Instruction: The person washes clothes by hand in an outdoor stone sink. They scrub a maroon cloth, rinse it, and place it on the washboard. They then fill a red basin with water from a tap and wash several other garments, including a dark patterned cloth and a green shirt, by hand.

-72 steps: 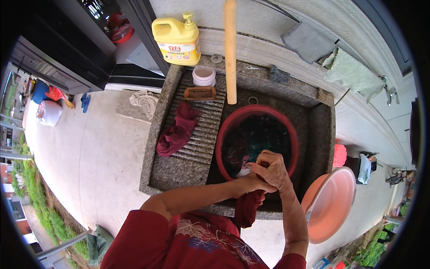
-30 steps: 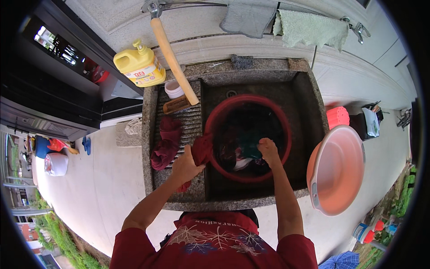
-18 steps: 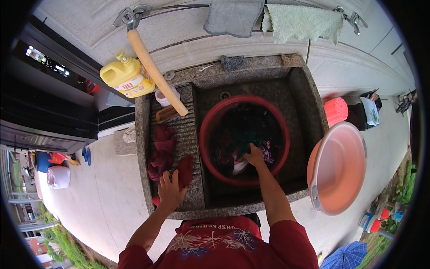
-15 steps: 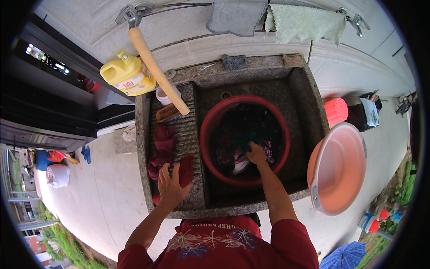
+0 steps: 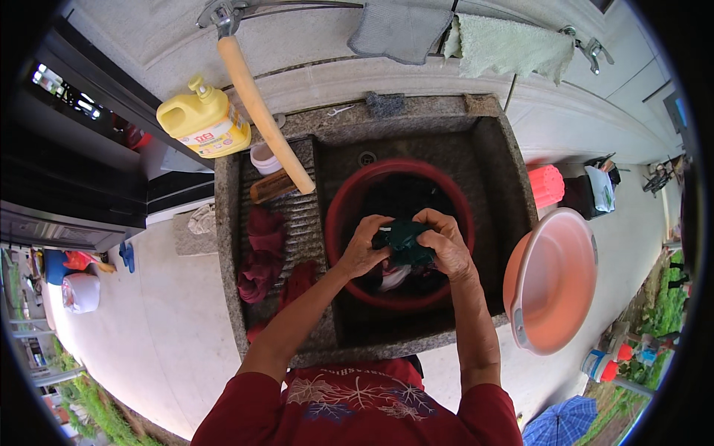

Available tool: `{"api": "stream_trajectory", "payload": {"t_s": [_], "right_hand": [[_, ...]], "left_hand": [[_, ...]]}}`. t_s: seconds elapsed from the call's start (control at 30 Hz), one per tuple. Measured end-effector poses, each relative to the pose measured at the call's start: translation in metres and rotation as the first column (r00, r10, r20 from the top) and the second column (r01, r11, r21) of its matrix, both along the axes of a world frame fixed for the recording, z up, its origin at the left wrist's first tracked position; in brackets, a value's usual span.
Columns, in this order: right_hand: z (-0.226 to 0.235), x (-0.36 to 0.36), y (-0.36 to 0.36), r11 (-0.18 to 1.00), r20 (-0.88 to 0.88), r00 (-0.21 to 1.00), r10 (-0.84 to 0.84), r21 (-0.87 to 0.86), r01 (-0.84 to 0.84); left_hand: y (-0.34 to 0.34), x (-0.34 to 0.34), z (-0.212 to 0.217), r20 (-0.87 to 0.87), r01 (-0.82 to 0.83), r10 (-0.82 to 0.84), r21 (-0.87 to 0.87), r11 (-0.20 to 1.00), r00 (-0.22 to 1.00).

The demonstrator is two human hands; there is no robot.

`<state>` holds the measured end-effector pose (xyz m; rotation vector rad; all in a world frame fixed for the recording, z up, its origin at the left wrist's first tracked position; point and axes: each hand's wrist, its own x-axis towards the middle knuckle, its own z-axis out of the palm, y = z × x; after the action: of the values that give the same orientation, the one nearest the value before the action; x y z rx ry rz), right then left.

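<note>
My left hand (image 5: pixel 362 248) and my right hand (image 5: pixel 445 245) both grip a dark green wet cloth (image 5: pixel 405 239) and hold it bunched up between them. They hover over a red round basin (image 5: pixel 349 201) that stands in a stone sink (image 5: pixel 513 186). More dark laundry lies in the basin under my hands. Dark red wrung garments (image 5: pixel 260 253) lie on the ribbed washboard (image 5: pixel 297 215) to the left of the basin.
A yellow detergent jug (image 5: pixel 204 123), a small white cup (image 5: pixel 263 157) and a scrub brush (image 5: pixel 269 186) sit at the washboard's far end. A wooden handle (image 5: pixel 264 115) leans over it. A salmon-pink basin (image 5: pixel 554 279) stands right of the sink. Cloths (image 5: pixel 461 37) hang on a rail.
My left hand put a dark red garment on the washboard, then came back to the basin. Both hands now hold a green cloth lifted out of the basin.
</note>
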<state>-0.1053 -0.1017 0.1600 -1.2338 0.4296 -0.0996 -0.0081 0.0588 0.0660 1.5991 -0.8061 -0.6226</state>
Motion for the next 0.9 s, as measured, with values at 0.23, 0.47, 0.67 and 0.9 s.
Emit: {"api": "stream_trajectory", "payload": {"t_s": [0.23,0.47,0.67,0.9], "right_hand": [[-0.015,0.003,0.005,0.976,-0.147,0.966,-0.214,0.011,0.218],[-0.119,-0.015,-0.048,0.866,-0.202,0.902,-0.381,-0.421,0.271],[-0.187,0.018,0.012,0.396,-0.200,0.865,-0.459,-0.918,-0.002],[-0.274,0.011,0.020,0.433,-0.534,0.812,-0.236,-0.806,-0.404]], "left_hand": [[-0.014,0.005,0.023,-0.661,-0.071,0.027,-0.039,0.997,0.750],[-0.011,0.031,-0.015,-0.241,-0.353,0.377,0.139,0.925,0.894],[-0.014,0.025,-0.085,0.383,-0.295,0.132,0.406,0.865,0.914],[-0.014,0.027,-0.120,0.203,-0.021,-0.185,0.727,0.687,0.961]]}}
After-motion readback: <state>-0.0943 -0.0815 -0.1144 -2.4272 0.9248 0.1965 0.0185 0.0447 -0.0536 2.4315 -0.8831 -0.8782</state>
